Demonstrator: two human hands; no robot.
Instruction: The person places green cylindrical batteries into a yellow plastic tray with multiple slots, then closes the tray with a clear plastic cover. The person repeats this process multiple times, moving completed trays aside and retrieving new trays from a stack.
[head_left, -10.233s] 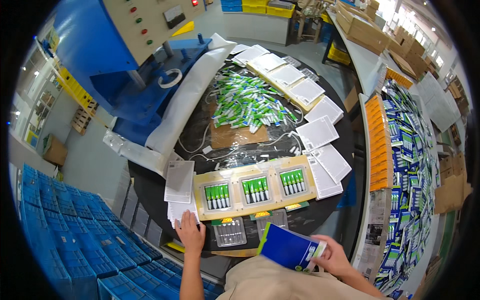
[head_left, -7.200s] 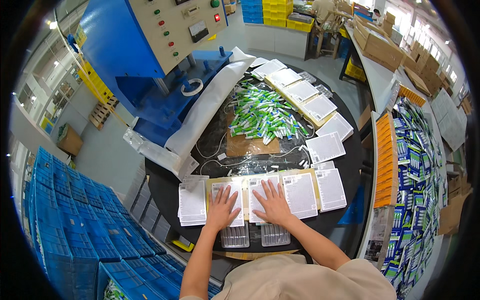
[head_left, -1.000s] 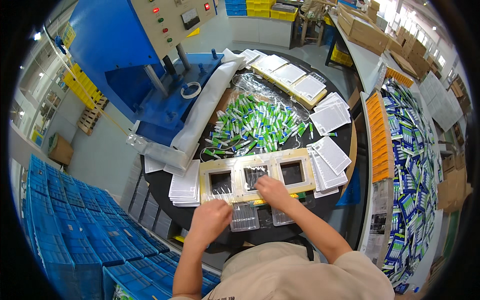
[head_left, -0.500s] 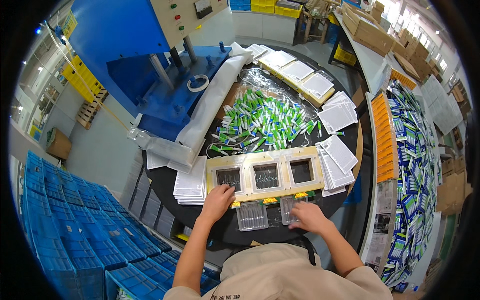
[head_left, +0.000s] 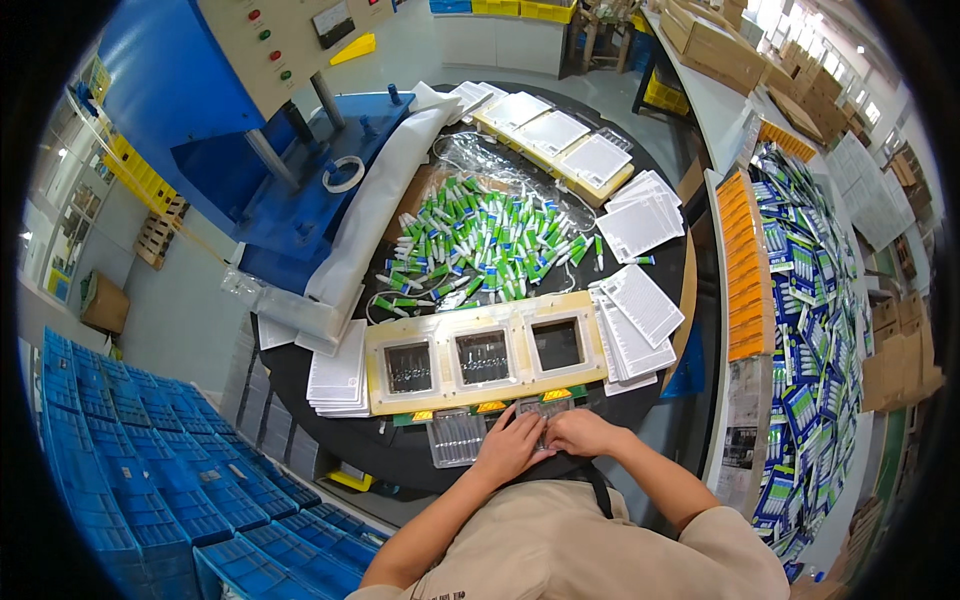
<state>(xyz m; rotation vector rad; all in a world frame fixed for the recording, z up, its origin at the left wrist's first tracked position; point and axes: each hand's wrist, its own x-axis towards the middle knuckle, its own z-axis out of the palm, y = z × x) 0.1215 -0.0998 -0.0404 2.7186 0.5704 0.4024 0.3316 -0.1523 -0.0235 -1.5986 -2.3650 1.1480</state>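
A yellow frame (head_left: 450, 330) with three square windows lies flat on the black round table. Ribbed clear plastic shows in its left and middle windows; dark surface shows through the right one. At its near edge, a clear plastic blister tray (head_left: 457, 440) with long grooves rests on the table. Just right of it lies another clear blister tray (head_left: 545, 406), partly covered by my hands. My left hand (head_left: 508, 447) has its fingers over that tray's left side, thumb at the near edge. My right hand (head_left: 582, 433) pinches its right side with curled fingers.
Small green-and-white tubes (head_left: 490, 235) are heaped beyond the frame. White printed cards (head_left: 338, 370) are stacked left and more cards (head_left: 640, 320) right. A second yellow frame (head_left: 555, 150) carries cards. A blue press (head_left: 300, 190) stands left; blue crates (head_left: 130, 450) line the lower left.
My left hand has moved from the frame's left window to the right-hand blister tray. My right hand has closed onto that tray. The whole view has shifted slightly.
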